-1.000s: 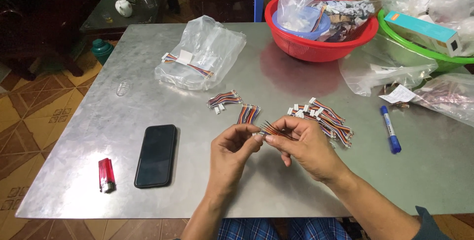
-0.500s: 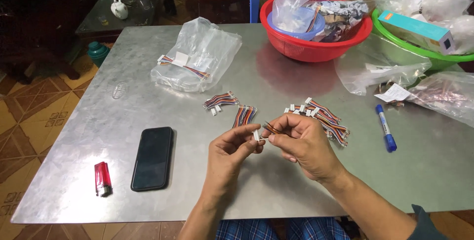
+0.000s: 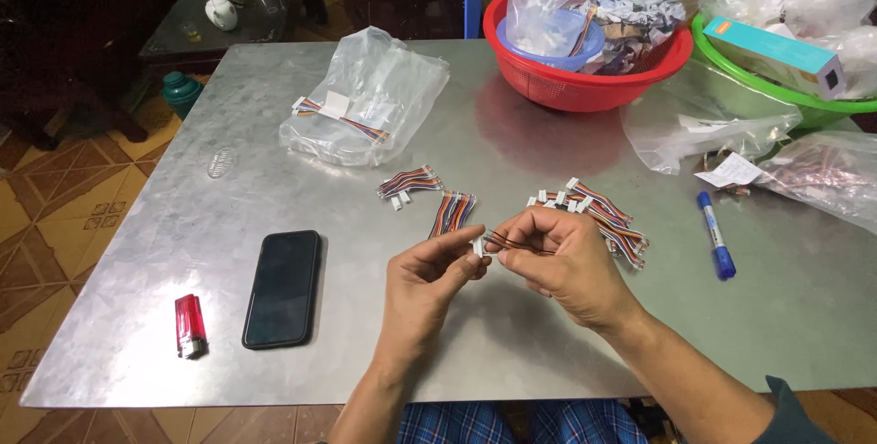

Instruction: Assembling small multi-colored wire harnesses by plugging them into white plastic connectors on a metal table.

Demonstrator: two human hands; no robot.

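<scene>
A small wire harness [image 3: 512, 243], dark-stranded with a white connector at its left end, was held between the two hands just above the bench [image 3: 274, 179], near its front edge. The left hand [image 3: 425, 280] was closed to a narrow pinch, thumb and forefinger pressed on the white connector, the remaining fingers curled under. The right hand [image 3: 562, 266] was likewise closed around the wires, its fingertips gripping the strands just beside the connector, so that both hands almost met. Loose bundles of multicoloured wires [image 3: 452, 211] were seen lying on the bench just beyond the hands, with a larger heap [image 3: 607, 220] behind the right hand. A black phone [image 3: 283, 287] and a red lighter [image 3: 190, 323] were laid to the left, well apart from the hands. A blue marker [image 3: 714, 234] lay to the right, and a clear plastic bag [image 3: 365, 101] and a red basket [image 3: 585, 69] stood farther back.
</scene>
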